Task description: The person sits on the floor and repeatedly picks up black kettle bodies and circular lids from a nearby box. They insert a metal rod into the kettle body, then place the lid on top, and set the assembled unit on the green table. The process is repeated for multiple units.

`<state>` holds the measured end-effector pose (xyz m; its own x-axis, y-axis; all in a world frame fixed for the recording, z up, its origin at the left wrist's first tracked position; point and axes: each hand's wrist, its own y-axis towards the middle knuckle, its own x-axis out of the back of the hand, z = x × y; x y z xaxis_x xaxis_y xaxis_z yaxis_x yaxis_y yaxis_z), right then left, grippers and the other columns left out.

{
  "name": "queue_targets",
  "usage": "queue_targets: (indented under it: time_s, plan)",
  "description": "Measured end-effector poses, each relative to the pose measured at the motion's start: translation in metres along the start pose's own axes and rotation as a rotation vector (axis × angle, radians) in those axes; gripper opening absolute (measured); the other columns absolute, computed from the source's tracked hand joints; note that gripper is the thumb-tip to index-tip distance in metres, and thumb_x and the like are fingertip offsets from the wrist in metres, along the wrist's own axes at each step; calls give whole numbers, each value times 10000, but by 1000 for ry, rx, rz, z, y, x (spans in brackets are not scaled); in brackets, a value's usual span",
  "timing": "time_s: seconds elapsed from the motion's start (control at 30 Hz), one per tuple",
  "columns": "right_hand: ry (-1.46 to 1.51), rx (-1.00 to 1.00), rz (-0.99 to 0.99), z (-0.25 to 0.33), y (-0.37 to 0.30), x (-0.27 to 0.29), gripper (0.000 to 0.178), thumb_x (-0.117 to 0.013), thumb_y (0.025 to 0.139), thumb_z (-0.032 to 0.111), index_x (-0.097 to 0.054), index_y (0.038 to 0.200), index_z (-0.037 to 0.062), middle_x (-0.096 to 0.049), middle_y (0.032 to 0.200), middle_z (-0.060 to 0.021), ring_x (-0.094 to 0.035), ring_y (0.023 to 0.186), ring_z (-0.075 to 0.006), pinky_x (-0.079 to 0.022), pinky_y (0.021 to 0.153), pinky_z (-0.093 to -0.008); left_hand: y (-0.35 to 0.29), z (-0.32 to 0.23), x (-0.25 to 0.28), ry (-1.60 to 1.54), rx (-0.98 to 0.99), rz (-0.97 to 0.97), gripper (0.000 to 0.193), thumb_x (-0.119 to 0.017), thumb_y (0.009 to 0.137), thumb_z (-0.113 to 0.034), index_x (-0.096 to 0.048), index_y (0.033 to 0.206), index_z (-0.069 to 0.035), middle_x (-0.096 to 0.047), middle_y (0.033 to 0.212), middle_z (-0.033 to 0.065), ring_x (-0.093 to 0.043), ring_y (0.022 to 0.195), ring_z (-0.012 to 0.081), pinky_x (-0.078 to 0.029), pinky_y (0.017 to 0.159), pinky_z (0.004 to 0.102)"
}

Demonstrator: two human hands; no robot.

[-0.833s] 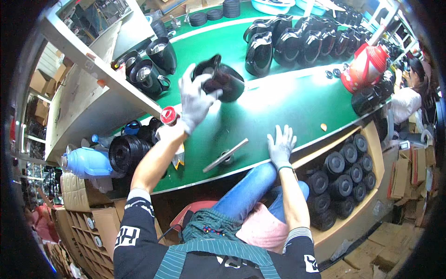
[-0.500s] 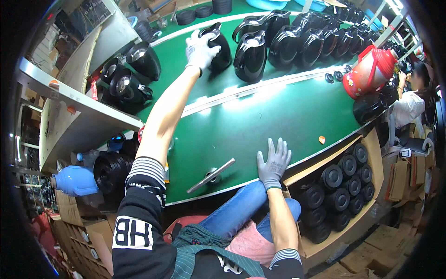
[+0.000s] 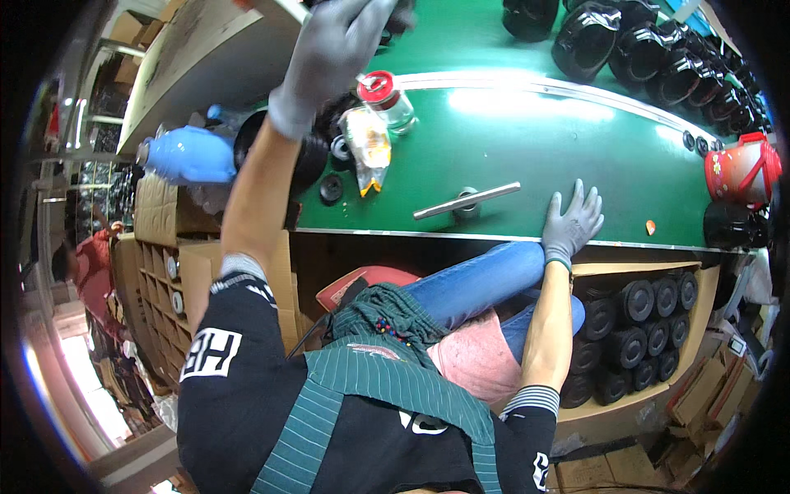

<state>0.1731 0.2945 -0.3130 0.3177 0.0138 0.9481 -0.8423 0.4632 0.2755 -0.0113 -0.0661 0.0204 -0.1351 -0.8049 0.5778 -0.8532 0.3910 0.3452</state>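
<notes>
My left hand [image 3: 333,62], in a grey glove, is raised at the upper edge of the picture. Its fingers are blurred and partly cut off, and a dark piece [image 3: 401,15] shows beside the fingertips; whether they grip it I cannot make out. Below it stand a jar with a red lid [image 3: 380,86] and a crumpled clear packet [image 3: 366,144]. My right hand [image 3: 573,221], also gloved, lies flat with fingers spread on the near edge of the green table [image 3: 485,160]. To its left a metal bar [image 3: 494,193] lies across a small round base.
Glossy black jugs [image 3: 586,41] stand in rows at the far right. A red flowered flask [image 3: 741,171] is at the table's right end. Below that edge, a carton [image 3: 699,305] holds black cylinders [image 3: 636,300]. A blue bottle-shaped container [image 3: 191,155] sits at left.
My view has swung left and down. My left hand, earlier at the top of a black jug, now appears higher and nearer, at the upper edge. My right hand stays on the table edge.
</notes>
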Motion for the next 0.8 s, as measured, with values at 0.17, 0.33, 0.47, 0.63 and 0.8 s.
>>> queue_targets:
  time_s: [0.17,0.33,0.47,0.63,0.8]
  plan:
    - [-40,8,30,-8,4,-14,692,-633,1019,552,-508,1622,236,-420,1699,-192,-335,1603,-388,-238,1290,-627,-191,37,-32,-85,358,-153,261,-636,1066,-117,-766,1272,-21,-788,1031,60,-717,990,152,-579,919,327]
    - [93,86,89,-49,5,-23,650,-601,1059,498,-529,1610,161,-406,1716,-219,-338,1603,-416,-261,1271,-630,-346,70,-80,143,575,41,327,-730,980,-199,-750,1243,-5,-774,1157,171,-738,1054,365,-564,1022,414]
    - [206,120,22,-77,-11,-37,557,-601,1073,440,-625,1524,115,-496,1649,-240,-422,1544,-438,-314,1235,-610,-374,143,-60,551,418,-472,648,-745,965,-260,-529,1481,68,-580,1446,346,-577,1306,497,-469,1122,539]
    - [173,140,40,-40,-39,-26,542,-616,1061,435,-655,1490,106,-530,1619,-242,-446,1524,-433,-335,1223,-598,-384,305,22,571,1396,-703,1332,-771,837,-724,-184,1676,127,-312,1709,375,-332,1588,519,-291,1299,588]
    - [218,118,67,-43,-57,-21,516,-632,1052,423,-671,1471,125,-535,1622,-222,-452,1524,-421,-334,1226,-586,-373,407,45,555,1637,-441,1286,-728,847,-782,-273,1671,95,-306,1744,318,-353,1612,431,-323,1303,544]
